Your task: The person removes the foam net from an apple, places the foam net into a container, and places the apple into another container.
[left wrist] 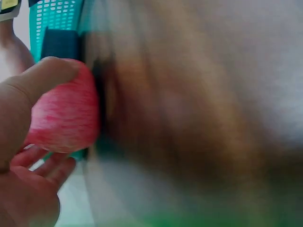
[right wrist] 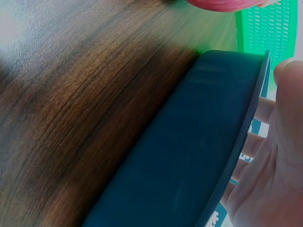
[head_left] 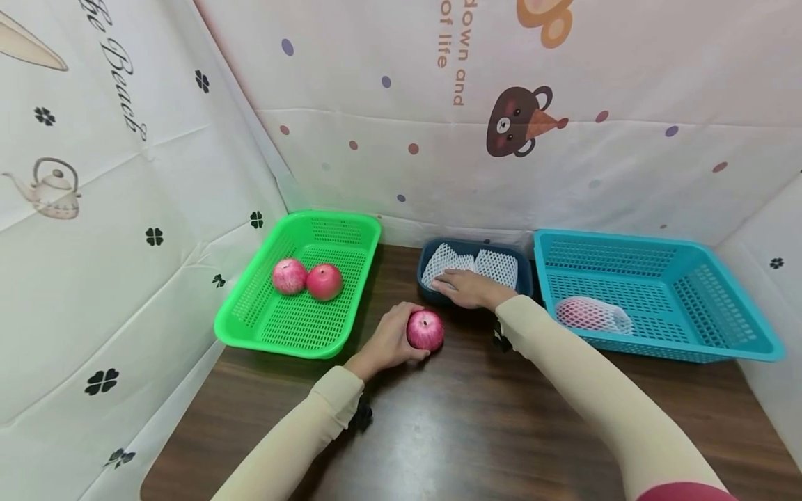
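Head view: left hand (head_left: 391, 341) grips round red apple (head_left: 426, 331); right hand's (head_left: 465, 287) grip unclear. Likely step: selecting white foam-mesh sleeve (head_left: 447, 259); next, lift.

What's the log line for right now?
left hand: holding apple | right hand: over foam nets, dark-blue bin | green basket: two apples | blue basket: netted fruit

Left sheet (head_left: 169, 181): "he Beach" can be read in black script (head_left: 119, 69), slanted steeply downward; the start of the lettering is cut off at the upper edge of the head view.
Far sheet (head_left: 351, 195): "down and" and "of life" are printed in brown lower-case letters (head_left: 466, 45), turned sideways, with "of life" placed left of "down and".
Wrist views: no text can be read.
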`<state>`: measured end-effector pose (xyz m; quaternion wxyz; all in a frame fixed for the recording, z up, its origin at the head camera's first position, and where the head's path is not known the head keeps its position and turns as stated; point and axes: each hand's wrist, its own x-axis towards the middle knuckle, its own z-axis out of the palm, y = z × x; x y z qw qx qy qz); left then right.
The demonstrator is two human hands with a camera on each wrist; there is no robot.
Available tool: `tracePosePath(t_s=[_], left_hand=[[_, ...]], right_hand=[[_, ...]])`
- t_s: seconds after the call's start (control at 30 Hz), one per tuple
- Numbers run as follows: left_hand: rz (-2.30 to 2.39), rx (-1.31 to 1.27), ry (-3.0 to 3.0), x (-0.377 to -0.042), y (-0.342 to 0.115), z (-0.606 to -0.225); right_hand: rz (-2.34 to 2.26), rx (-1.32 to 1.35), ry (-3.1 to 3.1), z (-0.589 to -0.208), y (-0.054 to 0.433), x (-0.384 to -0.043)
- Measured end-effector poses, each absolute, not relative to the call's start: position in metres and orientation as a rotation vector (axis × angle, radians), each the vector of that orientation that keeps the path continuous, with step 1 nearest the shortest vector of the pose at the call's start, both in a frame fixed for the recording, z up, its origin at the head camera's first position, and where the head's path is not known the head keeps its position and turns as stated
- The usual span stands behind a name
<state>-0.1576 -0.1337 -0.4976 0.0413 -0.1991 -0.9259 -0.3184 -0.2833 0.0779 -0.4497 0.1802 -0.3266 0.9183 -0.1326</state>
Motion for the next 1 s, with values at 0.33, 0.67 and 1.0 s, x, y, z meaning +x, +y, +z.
tracePosePath(t_s=[0.33,0.67,1.0], left_hand=[[-0.529,-0.646,-3.025,-0.162,-0.113,-0.464],[-0.165,-0.606,-3.195,-0.169,-0.09,-0.445],[-0.106,-0.638,-3.277,-0.175,-0.089,-0.443]], right_hand=[[-0.421,-0.967,2.654,-0.446,0.084,-0.283],[-0.445,-1.028,2.674,-0.447,0.09,-0.282],[-0.444,-1.087,2.716,-0.448,0.094,-0.273]])
